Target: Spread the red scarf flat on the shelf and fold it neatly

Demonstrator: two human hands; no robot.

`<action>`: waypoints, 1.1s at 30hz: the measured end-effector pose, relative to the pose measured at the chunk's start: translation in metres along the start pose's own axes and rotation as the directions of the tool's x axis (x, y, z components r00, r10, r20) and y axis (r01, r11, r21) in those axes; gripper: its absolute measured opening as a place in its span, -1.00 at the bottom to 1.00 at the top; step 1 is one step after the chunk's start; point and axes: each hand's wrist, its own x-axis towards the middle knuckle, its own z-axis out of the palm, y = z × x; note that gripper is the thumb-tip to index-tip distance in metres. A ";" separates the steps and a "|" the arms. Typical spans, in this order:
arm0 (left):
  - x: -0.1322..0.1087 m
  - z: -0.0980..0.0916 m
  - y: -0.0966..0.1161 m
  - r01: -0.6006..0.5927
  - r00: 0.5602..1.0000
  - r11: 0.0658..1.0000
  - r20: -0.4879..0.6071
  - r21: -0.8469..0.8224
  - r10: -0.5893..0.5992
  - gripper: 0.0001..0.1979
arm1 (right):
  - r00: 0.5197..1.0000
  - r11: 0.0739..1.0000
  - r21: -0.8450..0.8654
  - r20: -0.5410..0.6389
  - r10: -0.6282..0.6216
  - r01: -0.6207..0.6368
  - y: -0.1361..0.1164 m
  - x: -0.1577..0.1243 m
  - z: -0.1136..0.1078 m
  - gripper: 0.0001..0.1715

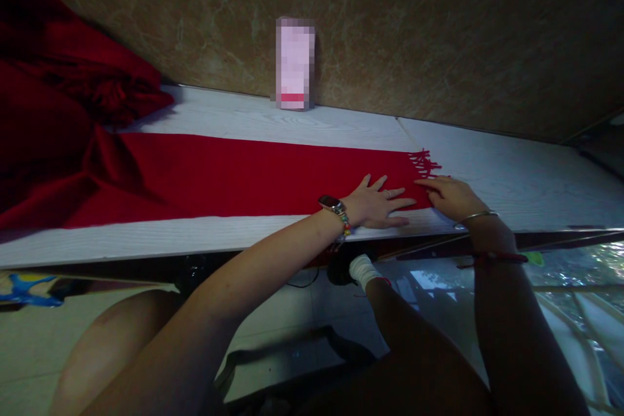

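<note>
A long red scarf (234, 172) lies flat along a white wood-grain table (511, 169), its fringed end at the right. My left hand (377, 203) rests flat on the scarf near that end, fingers spread; a watch and a bead bracelet are on the wrist. My right hand (451, 196) sits just right of it at the scarf's corner below the fringe, fingers curled down onto the cloth edge; a thin bangle circles that wrist.
A bundle of more red cloth (63, 84) is heaped at the table's left end. A small pink box (295, 65) stands against the marbled wall (414, 26) behind the table. My legs and the tiled floor (29, 344) show below the table edge.
</note>
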 end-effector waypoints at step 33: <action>-0.004 -0.006 -0.004 0.208 0.977 0.978 0.052 -0.004 -0.208 -0.51 | 0.995 0.995 0.069 -0.068 0.074 -0.069 0.000 0.045 0.035 -0.46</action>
